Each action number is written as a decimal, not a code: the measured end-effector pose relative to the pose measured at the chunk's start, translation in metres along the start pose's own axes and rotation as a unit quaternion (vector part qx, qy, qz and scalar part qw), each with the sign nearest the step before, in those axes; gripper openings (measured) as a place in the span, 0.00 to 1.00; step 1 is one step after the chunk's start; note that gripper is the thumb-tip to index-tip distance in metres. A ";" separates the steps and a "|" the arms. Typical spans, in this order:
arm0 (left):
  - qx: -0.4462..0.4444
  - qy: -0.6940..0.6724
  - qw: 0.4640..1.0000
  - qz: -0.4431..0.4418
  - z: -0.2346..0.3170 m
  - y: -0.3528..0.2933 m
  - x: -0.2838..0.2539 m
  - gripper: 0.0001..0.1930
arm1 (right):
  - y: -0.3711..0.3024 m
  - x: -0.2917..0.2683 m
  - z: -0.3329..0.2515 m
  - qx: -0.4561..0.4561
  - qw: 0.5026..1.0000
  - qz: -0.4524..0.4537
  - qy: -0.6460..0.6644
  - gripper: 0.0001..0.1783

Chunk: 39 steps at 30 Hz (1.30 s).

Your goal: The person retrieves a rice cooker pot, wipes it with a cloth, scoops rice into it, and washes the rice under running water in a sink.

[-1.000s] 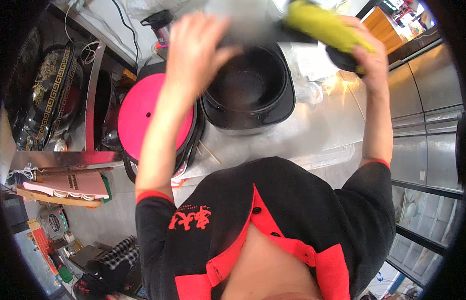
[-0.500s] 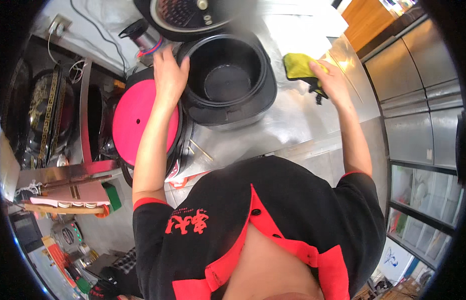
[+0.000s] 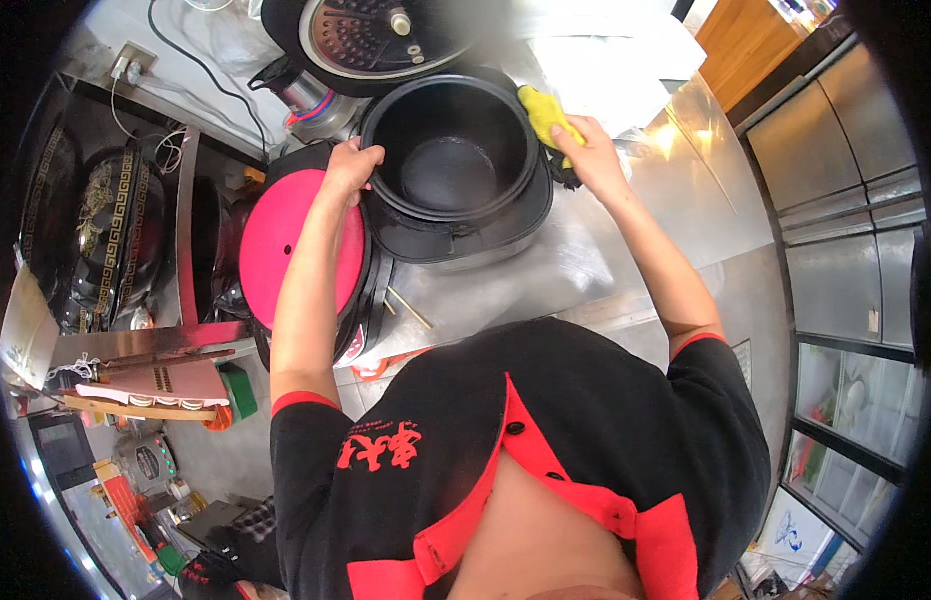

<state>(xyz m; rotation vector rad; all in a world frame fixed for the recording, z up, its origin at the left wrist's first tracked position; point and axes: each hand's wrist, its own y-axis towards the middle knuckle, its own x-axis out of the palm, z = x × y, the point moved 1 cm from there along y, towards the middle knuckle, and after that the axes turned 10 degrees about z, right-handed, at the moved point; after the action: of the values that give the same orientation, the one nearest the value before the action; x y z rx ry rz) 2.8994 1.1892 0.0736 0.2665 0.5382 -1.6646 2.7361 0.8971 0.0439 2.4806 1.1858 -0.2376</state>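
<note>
A black rice cooker (image 3: 466,245) stands on the metal counter, its lid (image 3: 371,35) raised at the back. Inside it sits a deep black inner pot (image 3: 451,170), which looks bare inside. My left hand (image 3: 352,170) is closed on the pot's left rim, thumb over the edge; its other fingers are partly hidden. In my right hand (image 3: 592,158) a yellow-green cloth (image 3: 548,115) with a dark underside is gripped, pressed against the right side of the rim. Whether the pot is raised from the cooker, I cannot tell.
Left of the cooker lies a round pink-red lid or disc (image 3: 291,250) on a black appliance. A metal cup with a dark handle (image 3: 301,90) stands behind my left hand. Thin sticks (image 3: 411,308) lie on the counter (image 3: 666,220). Steel refrigerators (image 3: 826,150) line the right.
My right hand has moved left with the cloth, from over the counter to the pot's right rim. My left hand has come down from near the metal cup and closed on the left rim.
</note>
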 end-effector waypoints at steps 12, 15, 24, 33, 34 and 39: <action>0.024 -0.227 0.973 0.033 0.026 -0.039 -0.041 0.08 | -0.012 -0.002 0.002 -0.254 0.954 -0.044 -0.153 0.16; 0.011 -0.310 0.945 0.106 0.024 -0.066 -0.076 0.11 | -0.047 -0.010 -0.037 -0.302 0.904 -0.130 -0.274 0.14; -0.029 -0.437 0.858 0.270 -0.066 -0.152 -0.186 0.14 | -0.081 0.027 -0.108 -0.412 0.817 -0.401 -0.035 0.10; -0.036 -0.420 0.790 0.446 -0.118 -0.220 -0.224 0.11 | 0.000 0.224 -0.106 -0.426 0.863 -0.206 -0.177 0.09; -0.037 -0.420 0.788 0.450 -0.123 -0.224 -0.226 0.10 | -0.005 0.227 -0.098 -0.425 0.845 -0.246 -0.214 0.10; -0.064 -0.435 0.772 0.459 -0.149 -0.233 -0.225 0.11 | -0.090 0.157 -0.151 -0.514 0.705 -0.414 -0.260 0.12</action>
<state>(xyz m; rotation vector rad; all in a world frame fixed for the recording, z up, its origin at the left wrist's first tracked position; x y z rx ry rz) 2.6906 1.4773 0.0959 -0.3256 -0.2064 -0.6289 2.7638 1.1218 0.1091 0.7411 1.4849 -0.3393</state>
